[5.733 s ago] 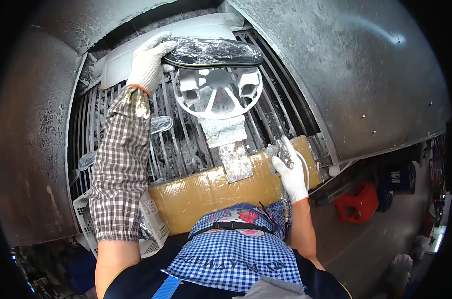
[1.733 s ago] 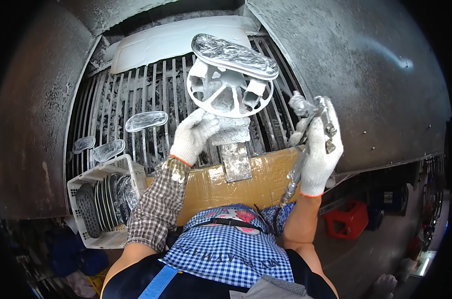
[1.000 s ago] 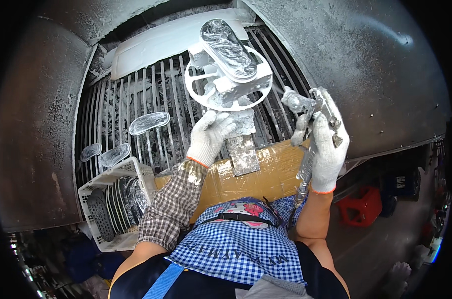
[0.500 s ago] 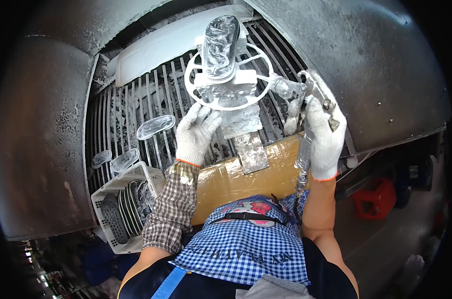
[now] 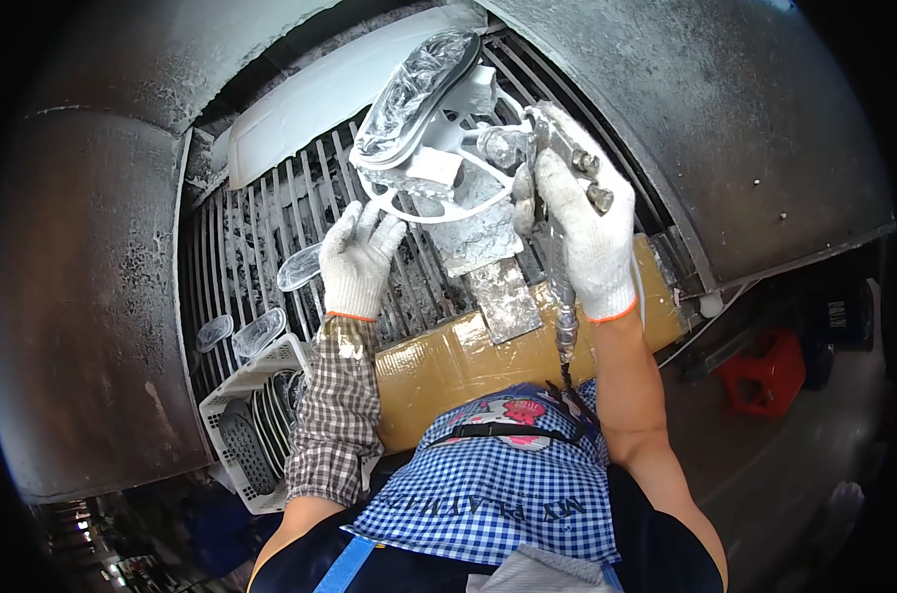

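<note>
Swinging round on the wheel-shaped stand [image 5: 439,163] since half a second ago: the oval, paint-coated piece [image 5: 414,94], now tilting with its long end toward the upper right, sitting on top of the stand above the grating [image 5: 261,227]. Drifting off the stand's rim, left hand [image 5: 358,259] in a white glove, fingers spread and loose, gripping nothing, hovering just below the ring. Closing in from the right, right hand [image 5: 585,229] wrapping tight around the spray gun [image 5: 552,163], nozzle pointing at the stand's hub, nearly touching. Suggesting, as a judgement, a fresh face being presented for coating. Waiting at lower left, 1 white crate [image 5: 256,435] of dark oval pieces; lying on the bars nearby, 3 clear oval pieces [image 5: 297,267].
</note>
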The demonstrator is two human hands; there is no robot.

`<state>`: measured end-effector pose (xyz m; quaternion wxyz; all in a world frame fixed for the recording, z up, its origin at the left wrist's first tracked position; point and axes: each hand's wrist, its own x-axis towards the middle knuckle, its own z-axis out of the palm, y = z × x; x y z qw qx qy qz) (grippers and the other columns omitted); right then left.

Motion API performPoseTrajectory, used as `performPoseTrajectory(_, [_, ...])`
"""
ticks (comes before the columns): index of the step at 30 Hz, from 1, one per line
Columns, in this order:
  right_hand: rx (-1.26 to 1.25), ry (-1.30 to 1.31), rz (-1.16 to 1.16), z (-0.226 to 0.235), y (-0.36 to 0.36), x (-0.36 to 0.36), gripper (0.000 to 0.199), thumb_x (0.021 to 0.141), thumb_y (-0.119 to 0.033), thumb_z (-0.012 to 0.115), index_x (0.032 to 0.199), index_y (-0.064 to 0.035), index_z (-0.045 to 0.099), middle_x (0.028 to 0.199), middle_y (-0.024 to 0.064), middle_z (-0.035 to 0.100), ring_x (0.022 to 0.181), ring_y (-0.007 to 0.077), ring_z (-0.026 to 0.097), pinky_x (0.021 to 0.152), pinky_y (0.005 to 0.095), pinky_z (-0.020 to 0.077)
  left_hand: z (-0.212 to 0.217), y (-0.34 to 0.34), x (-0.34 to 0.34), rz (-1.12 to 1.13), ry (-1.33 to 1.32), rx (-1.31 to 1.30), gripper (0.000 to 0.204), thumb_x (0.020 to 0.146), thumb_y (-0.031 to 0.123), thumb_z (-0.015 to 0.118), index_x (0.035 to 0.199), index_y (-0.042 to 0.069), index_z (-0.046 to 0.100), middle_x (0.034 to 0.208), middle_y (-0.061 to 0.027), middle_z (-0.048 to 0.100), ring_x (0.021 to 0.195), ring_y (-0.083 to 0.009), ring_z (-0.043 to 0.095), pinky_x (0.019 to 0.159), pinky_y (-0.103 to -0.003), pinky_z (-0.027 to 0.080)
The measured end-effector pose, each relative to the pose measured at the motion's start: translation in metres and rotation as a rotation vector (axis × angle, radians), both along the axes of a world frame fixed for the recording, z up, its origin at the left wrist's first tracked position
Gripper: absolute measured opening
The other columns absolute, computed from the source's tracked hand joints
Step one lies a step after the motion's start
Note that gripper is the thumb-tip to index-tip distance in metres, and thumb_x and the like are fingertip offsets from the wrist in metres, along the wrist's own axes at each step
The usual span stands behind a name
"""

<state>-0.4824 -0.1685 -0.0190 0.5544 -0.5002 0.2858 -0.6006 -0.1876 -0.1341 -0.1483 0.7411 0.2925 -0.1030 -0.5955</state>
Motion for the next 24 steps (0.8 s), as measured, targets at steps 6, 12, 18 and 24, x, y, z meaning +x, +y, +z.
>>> performPoseTrajectory(6, [0.085, -0.077, 0.024, -0.007, -0.006, -0.006, 0.049, 0.105, -0.009, 0.069, 0.149, 0.0079, 0.056, 0.117, 0.0087, 0.075, 0.090, 0.0064, 0.067, 0.075, 0.0232, 0.0558, 0.004, -0.002, 0.003, 0.020, -0.033, -0.018, 0.041, 0.102, 0.019, 0.061, 0.133, -0.003, 0.049, 0.144, -0.0342, 0.058, 0.131, -0.0498, 0.061, 0.106, -0.061, 0.058])
performPoseTrajectory(12, [0.024, -0.075, -0.093, -0.001, -0.002, -0.002, 0.051, 0.105, -0.007, 0.068, 0.151, 0.0081, 0.053, 0.111, 0.0087, 0.075, 0.074, 0.0048, 0.061, 0.064, 0.0219, 0.0519, -0.003, -0.003, 0.004, -0.006, -0.020, -0.044, 0.039, 0.100, 0.020, 0.064, 0.131, -0.001, 0.052, 0.142, -0.0299, 0.061, 0.131, -0.0446, 0.062, 0.104, -0.056, 0.058])
performPoseTrajectory(18, [0.014, 0.085, 0.066, 0.006, 0.007, 0.009, 0.049, 0.105, -0.010, 0.069, 0.149, 0.0085, 0.057, 0.117, 0.0095, 0.075, 0.081, 0.0048, 0.064, 0.071, 0.0211, 0.0531, -0.019, 0.004, -0.011, -0.046, -0.011, 0.012, 0.045, 0.100, 0.020, 0.061, 0.138, -0.005, 0.054, 0.143, -0.0278, 0.062, 0.124, -0.0415, 0.067, 0.103, -0.055, 0.059])
performPoseTrajectory(24, [-0.142, 0.168, 0.106, 0.002, 0.007, 0.018, 0.048, 0.107, -0.006, 0.061, 0.153, 0.0077, 0.053, 0.135, 0.0132, 0.071, 0.116, 0.0137, 0.067, 0.102, 0.0299, 0.0536, -0.022, 0.014, -0.037, -0.105, 0.056, 0.045, 0.050, 0.099, 0.023, 0.063, 0.142, 0.000, 0.057, 0.133, -0.0212, 0.068, 0.117, -0.0373, 0.068, 0.102, -0.053, 0.058])
